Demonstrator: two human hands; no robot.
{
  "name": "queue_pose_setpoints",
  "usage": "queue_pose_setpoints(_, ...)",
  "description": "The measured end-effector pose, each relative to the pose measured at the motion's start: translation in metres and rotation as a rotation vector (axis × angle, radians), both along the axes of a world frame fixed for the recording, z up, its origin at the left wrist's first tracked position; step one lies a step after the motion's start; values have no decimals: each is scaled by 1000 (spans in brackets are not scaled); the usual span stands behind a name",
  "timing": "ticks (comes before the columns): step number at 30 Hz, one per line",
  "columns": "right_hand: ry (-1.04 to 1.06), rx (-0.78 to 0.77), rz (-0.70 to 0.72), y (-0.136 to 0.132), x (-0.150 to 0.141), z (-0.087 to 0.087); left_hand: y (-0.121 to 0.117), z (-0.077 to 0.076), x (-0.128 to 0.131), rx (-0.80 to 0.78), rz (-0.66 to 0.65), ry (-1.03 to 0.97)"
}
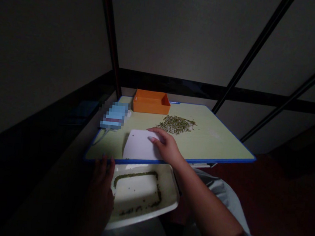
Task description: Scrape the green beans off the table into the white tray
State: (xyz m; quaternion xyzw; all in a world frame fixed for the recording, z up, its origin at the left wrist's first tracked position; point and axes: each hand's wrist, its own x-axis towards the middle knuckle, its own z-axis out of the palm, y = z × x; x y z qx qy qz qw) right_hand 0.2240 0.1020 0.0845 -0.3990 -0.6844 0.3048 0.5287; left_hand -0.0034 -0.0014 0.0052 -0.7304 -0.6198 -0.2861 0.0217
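My right hand [164, 144] grips a white plastic scraper [139, 146] with a small hole in one corner. Its lower edge meets the near, blue-rimmed side of the table. Just below that edge sits a white basin [172, 182], with small green beans [138, 174] gathered along the inside of its walls. In shadow, my left hand [103, 190] is closed on the basin's left side, its fingertips up against the table edge. Beyond the scraper, a spread of green beans [177, 124] lies on the tabletop.
An orange open box [150, 107] stands at the back of the pale table [210, 145]. To the left lies a blurred blue item [116, 114] with a cord-like strip. Dark-framed wall panels close in behind and at the left. My legs are under the basin.
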Motion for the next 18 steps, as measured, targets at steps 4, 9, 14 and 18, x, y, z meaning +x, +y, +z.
queue_pose_setpoints(4,-3,-15,13,-2,1,-1,0,-3,2,42,11,-3)
queue_pose_setpoints(9,-11,1,45,-15,8,4,3,-7,-2,54,-2,16)
queue_pose_setpoints(14,-146,70,-19,-50,28,10,7,-12,-9,77,-12,73)
queue_pose_setpoints(18,-354,200,-92,-83,43,11,7,-10,-7,118,-29,104)
